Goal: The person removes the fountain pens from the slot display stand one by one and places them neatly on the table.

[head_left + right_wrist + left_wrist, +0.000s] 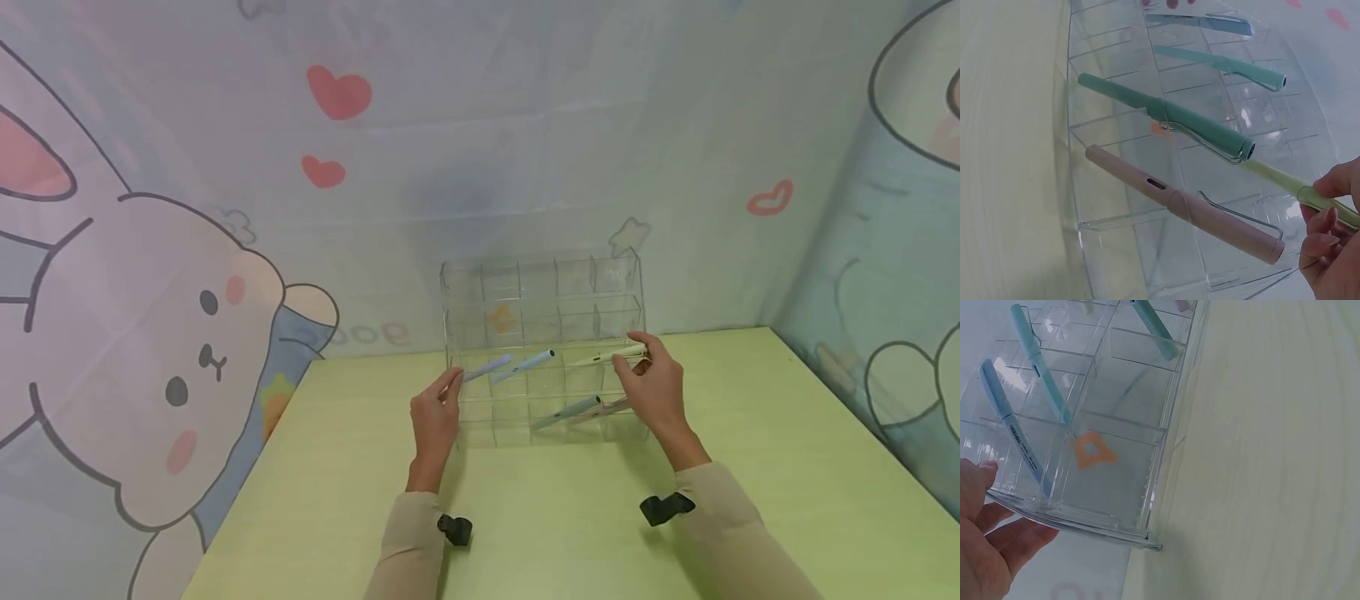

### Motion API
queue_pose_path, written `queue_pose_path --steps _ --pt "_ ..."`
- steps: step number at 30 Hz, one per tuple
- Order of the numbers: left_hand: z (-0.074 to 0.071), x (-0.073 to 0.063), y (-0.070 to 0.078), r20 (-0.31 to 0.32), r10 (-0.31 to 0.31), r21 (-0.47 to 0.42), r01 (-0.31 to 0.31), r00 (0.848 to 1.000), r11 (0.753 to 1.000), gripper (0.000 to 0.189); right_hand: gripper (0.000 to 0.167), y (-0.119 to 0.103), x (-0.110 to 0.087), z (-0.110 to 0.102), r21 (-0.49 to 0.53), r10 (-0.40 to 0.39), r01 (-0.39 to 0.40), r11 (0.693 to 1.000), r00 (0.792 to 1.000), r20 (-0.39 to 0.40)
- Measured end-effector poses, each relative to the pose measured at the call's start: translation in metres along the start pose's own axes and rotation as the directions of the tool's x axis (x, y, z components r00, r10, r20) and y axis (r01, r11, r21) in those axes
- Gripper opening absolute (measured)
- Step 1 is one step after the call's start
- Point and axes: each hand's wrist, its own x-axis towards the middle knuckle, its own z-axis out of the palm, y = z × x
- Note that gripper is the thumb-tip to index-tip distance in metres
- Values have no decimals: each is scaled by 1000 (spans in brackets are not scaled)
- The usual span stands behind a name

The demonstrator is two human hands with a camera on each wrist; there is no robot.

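A clear plastic rack with rows of small compartments stands on the table. My left hand grips its left side panel, thumb over the edge and fingers outside, as the left wrist view shows. My right hand pinches a pale yellow-green pen by its cap at the rack's right side; the pen's other end slants into a compartment. Near my left fingertips leans a lilac-blue pen, with a light blue-green pen beside it. Lower down rest a green pen and a dusty pink pen.
The pale yellow-green table extends on both sides and in front of the rack. Close behind hangs a printed cloth backdrop with hearts and a rabbit. Black wrist cameras sit at both cuffs.
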Motion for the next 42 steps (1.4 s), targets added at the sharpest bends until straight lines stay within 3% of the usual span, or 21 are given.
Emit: queue_pose_path --steps 4,13,18,26,33,42 --pt "1 1 0 -11 11 -1 -11 1000 1000 17 40 -2 0 -4 32 -33 34 999 999 -43" --pt "-1 -1 1 -4 -28 -15 28 1000 1000 17 40 -10 -5 -11 46 -53 57 997 996 -76" --pt "-2 -2 3 4 -41 -27 41 999 999 18 42 -20 -6 -17 41 -95 101 994 987 -128" --pt "-2 0 3 10 -37 -14 37 999 999 18 50 -46 -8 -28 127 -136 161 979 973 -184" --pt "-2 1 4 15 -46 -28 47 999 999 17 52 -68 -13 -34 218 -175 220 951 963 -205" --pt "-2 0 3 16 -53 -22 53 998 998 19 57 -78 -18 -36 372 -228 293 881 951 -210"
